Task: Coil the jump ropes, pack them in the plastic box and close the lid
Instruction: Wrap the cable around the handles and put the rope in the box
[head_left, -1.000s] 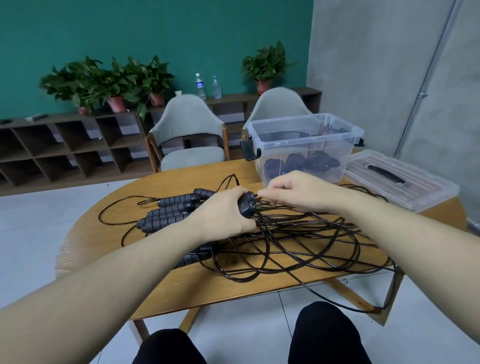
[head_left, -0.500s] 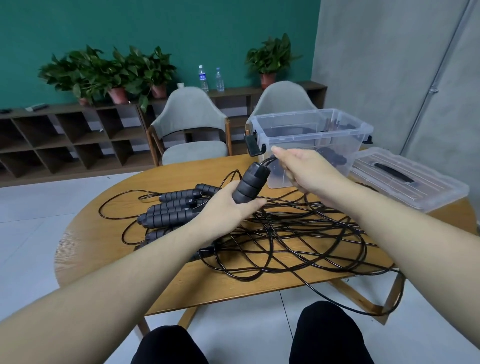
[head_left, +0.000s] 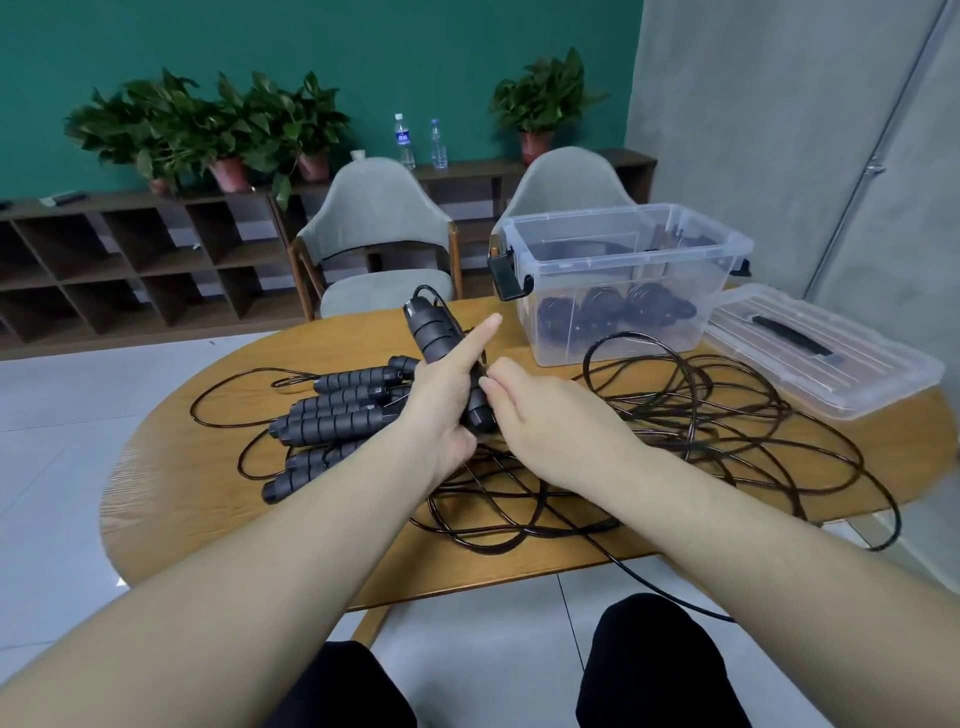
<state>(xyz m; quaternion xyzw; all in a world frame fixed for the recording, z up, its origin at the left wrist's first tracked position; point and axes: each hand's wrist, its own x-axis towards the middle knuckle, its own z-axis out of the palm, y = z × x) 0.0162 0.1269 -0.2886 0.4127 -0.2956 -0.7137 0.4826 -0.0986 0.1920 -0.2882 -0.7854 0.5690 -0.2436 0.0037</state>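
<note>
Since 0.5 s ago the handle pair (head_left: 441, 358) has swung upright and nearer the body, above the tangled ropes (head_left: 649, 441) on the surface (head_left: 171, 493). The left hand (head_left: 441, 400) grips it, index finger extended; the right hand (head_left: 550, 410) pinches at its lower end. Beyond the ropes stand the plastic box (head_left: 623, 280), holding coiled ropes, and beside it the lid (head_left: 826, 353).
</note>
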